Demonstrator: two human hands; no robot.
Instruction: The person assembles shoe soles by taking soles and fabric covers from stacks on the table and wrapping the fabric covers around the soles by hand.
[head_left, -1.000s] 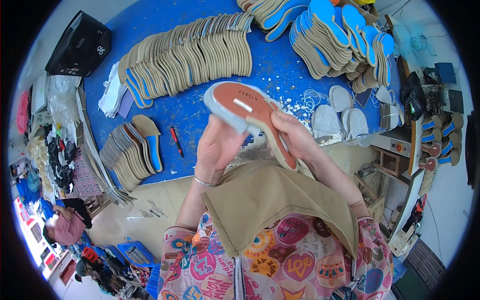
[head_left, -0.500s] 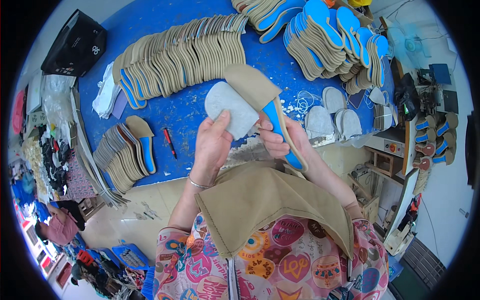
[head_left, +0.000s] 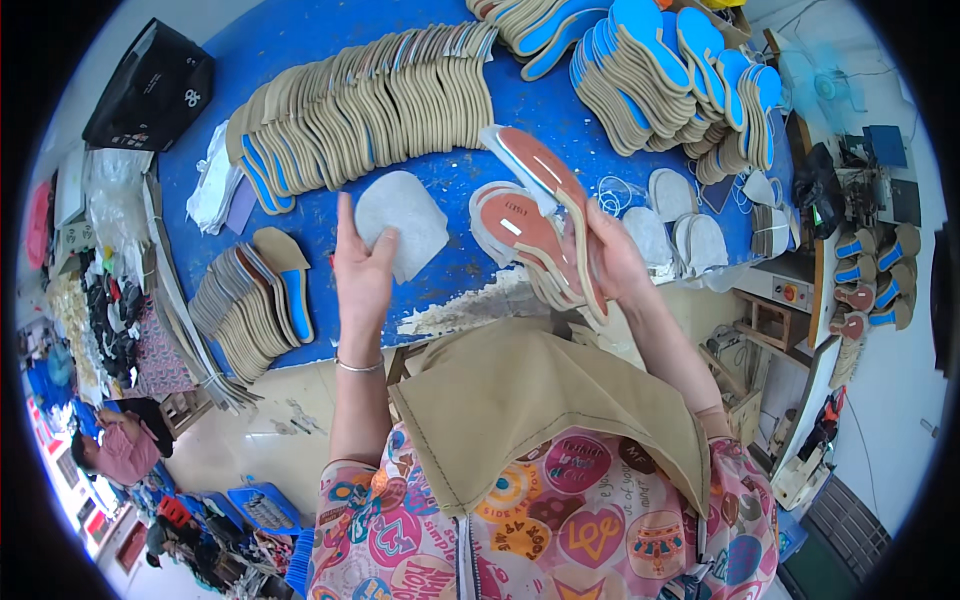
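Left hand (head_left: 362, 272) now apart from insoles (head_left: 540, 235), pinching grey liner (head_left: 402, 222), right hand (head_left: 610, 262) gripping insoles

We work at a blue-topped table (head_left: 300, 50) on a pale concrete floor (head_left: 250, 440), white wall (head_left: 900, 380) to our right, wooden shelving (head_left: 770, 330) beside it, under even daylight.

Bare blue table (head_left: 440, 180) lies open between the hands (mid-bench), hemmed by a far row of insoles (head_left: 370, 110), left stack (head_left: 250, 310) and right-hand grey pads (head_left: 680, 225).
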